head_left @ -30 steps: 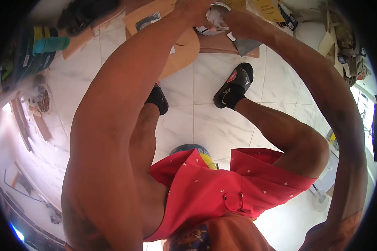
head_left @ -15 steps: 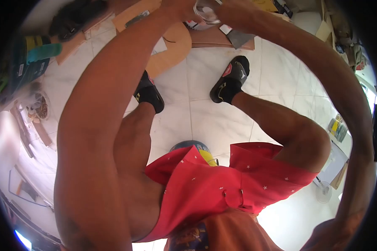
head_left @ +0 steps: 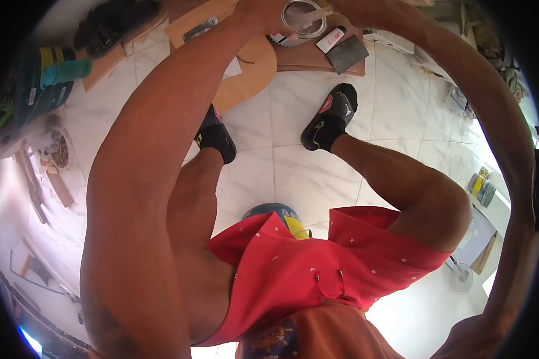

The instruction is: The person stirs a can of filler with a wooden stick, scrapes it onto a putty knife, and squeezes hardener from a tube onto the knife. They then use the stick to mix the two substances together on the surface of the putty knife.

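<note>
The open metal tin [head_left: 309,35] was at the top of view, a bit R of ctr, over the brown panel [head_left: 320,67]; couldn't tell if it rested there or was held just clear. Its rim looked thin & hard, so prob. stiff, w/ low risk of denting in a normal grip; wt. likely moderate, dep. on how much of the pale greyish stuff was inside, and any smear on the rim would make it slippery. Best hold, I'd say: low on the outer wall, opp. sides, fingers off the inner lip. The flat stick [head_left: 319,14] slanted across the opening, prob. light & a bit bendy, best pinched at its outer end. R hand [head_left: 354,11] looked to be pinching that end, tho the top edge cut part of it off. L hand [head_left: 268,15] was right by the tin's L side; fingers mostly out of frame, so couldn't tell if it gripped. Just below the tin lay a small white-and-red bottle [head_left: 330,39] w/ a black cap, then a dark grey sheet [head_left: 348,55] beside it. Lower L was a tan rounded board [head_left: 260,75]; farther out, tiled floor [head_left: 311,179] betw. the feet.
</note>
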Action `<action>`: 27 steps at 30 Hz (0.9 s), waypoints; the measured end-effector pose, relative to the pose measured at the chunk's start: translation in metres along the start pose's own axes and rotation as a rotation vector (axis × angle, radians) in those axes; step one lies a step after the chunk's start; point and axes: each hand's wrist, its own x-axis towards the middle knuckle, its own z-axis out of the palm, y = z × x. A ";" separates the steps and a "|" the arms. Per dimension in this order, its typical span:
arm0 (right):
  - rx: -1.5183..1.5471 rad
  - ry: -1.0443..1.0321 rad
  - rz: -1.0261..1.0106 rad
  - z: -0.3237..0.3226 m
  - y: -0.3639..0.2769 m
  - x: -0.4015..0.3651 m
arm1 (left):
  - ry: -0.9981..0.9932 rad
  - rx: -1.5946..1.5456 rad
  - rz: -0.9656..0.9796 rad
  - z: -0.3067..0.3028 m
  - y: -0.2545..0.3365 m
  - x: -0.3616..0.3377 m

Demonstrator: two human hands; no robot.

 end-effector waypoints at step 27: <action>1.407 0.521 0.345 0.018 -0.009 -0.112 | 0.328 0.115 -0.466 0.045 -0.062 -0.110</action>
